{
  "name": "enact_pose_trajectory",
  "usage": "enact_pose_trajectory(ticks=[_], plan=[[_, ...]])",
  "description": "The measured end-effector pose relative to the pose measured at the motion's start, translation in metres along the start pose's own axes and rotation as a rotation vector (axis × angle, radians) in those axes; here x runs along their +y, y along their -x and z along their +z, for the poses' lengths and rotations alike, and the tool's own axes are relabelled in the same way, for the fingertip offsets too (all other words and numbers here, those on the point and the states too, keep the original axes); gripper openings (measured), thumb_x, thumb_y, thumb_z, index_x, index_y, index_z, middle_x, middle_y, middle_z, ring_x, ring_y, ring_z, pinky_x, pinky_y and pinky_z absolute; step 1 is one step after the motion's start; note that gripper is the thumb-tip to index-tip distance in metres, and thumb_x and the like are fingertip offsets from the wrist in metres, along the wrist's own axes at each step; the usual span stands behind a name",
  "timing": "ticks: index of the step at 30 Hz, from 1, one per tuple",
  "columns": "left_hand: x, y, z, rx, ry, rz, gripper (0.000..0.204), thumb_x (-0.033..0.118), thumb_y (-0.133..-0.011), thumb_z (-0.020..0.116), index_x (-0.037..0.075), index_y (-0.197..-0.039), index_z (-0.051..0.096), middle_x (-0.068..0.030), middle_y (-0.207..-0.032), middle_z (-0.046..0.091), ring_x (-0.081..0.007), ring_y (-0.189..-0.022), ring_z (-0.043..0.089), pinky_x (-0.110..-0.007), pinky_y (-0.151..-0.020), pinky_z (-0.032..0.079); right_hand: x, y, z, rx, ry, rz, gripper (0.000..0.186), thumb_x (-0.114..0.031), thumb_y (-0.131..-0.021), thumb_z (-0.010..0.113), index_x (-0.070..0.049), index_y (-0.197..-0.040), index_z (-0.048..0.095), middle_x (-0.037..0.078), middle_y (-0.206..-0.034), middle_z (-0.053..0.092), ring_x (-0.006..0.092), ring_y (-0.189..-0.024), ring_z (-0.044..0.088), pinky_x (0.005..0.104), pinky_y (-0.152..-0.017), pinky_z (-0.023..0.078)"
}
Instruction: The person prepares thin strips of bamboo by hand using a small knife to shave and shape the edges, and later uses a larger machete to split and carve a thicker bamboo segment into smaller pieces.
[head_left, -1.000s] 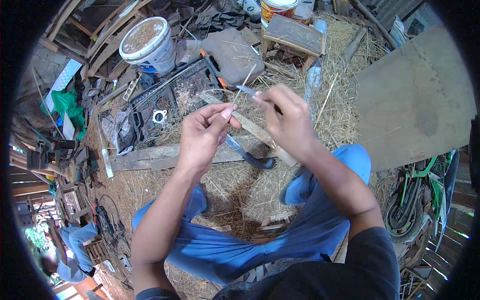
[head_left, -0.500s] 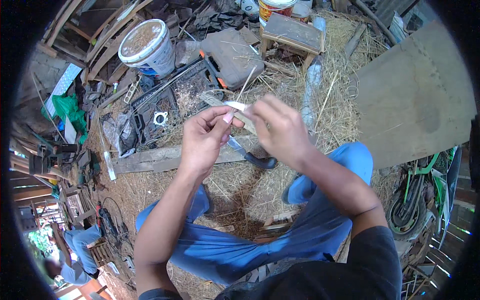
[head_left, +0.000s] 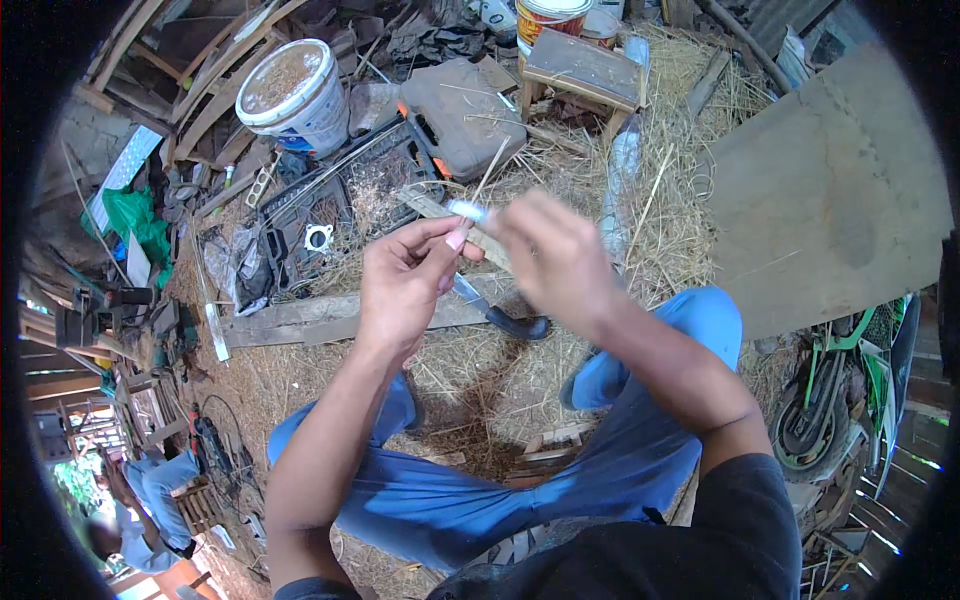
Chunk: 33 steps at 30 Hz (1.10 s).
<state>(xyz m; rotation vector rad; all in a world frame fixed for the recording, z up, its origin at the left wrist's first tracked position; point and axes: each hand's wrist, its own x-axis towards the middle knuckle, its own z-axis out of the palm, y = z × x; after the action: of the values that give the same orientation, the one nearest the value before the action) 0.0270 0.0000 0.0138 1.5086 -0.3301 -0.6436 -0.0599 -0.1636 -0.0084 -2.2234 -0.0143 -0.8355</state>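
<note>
My left hand [head_left: 405,280] pinches a thin pale stick [head_left: 492,160], which rises up and to the right from the fingertips. My right hand [head_left: 555,255], blurred by motion, is closed on a small knife [head_left: 470,211]; its blurred blade is at the stick, just above my left fingertips. Behind the hands lies a flat wooden slat [head_left: 425,206]. Below it, a large knife with a black handle [head_left: 518,324] rests near a long board [head_left: 280,325].
A white bucket [head_left: 300,120], grey tool case [head_left: 460,115] and small wooden stool [head_left: 580,70] stand on straw beyond the hands. A sheet of board [head_left: 830,200] and green machine [head_left: 840,380] are at the right. Another person [head_left: 160,490] sits at lower left.
My right hand with the small knife has moved down and left, bringing the blade to the stick near my left fingertips. My left hand is nearly still.
</note>
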Motion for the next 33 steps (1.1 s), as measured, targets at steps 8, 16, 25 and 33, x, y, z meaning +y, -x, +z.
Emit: enact_pose_trajectory(ticks=[8, 16, 25, 33], plan=[[-0.003, -0.003, -0.002, -0.008, -0.033, 0.014, 0.021, 0.009, -0.1, 0.06, -0.002, -0.116, 0.07, -0.0049, -0.078, 0.069, -0.0016, -0.052, 0.039, -0.019, -0.046, 0.029, 0.001, 0.001, 0.001, 0.008, -0.012, -0.01, 0.009, -0.005, -0.087, 0.065, -0.007, -0.096, 0.063, 0.013, -0.086, 0.061, 0.0342, -0.074, 0.067, 0.0447, -0.062, 0.054], [0.006, -0.006, 0.006, -0.007, 0.006, 0.029, 0.023, 0.01, -0.101, 0.06, -0.003, -0.117, 0.069, -0.0035, -0.077, 0.067, -0.0013, -0.051, 0.038, -0.02, -0.046, 0.028, 0.004, -0.007, 0.004, 0.124, 0.027, 0.011, 0.005, -0.005, -0.088, 0.066, -0.008, -0.091, 0.065, 0.01, -0.085, 0.061, 0.0338, -0.072, 0.067, 0.0438, -0.06, 0.053], [0.005, -0.004, 0.004, 0.007, -0.054, 0.044, 0.024, 0.011, -0.1, 0.062, -0.003, -0.119, 0.069, -0.0035, -0.075, 0.065, -0.0019, -0.051, 0.035, -0.02, -0.045, 0.026, 0.02, -0.019, -0.009, 0.192, 0.054, 0.077, 0.005, -0.006, -0.089, 0.068, -0.004, -0.091, 0.064, 0.014, -0.086, 0.063, 0.0368, -0.076, 0.066, 0.0434, -0.065, 0.051], [0.003, 0.004, 0.009, -0.037, -0.169, 0.06, 0.023, 0.012, -0.1, 0.062, -0.002, -0.117, 0.07, -0.0042, -0.077, 0.067, -0.0015, -0.051, 0.038, -0.02, -0.045, 0.027, 0.033, -0.036, -0.031, 0.335, 0.1, 0.152, 0.004, -0.002, -0.089, 0.068, -0.001, -0.089, 0.064, 0.016, -0.083, 0.065, 0.0311, -0.071, 0.064, 0.0386, -0.064, 0.05]])
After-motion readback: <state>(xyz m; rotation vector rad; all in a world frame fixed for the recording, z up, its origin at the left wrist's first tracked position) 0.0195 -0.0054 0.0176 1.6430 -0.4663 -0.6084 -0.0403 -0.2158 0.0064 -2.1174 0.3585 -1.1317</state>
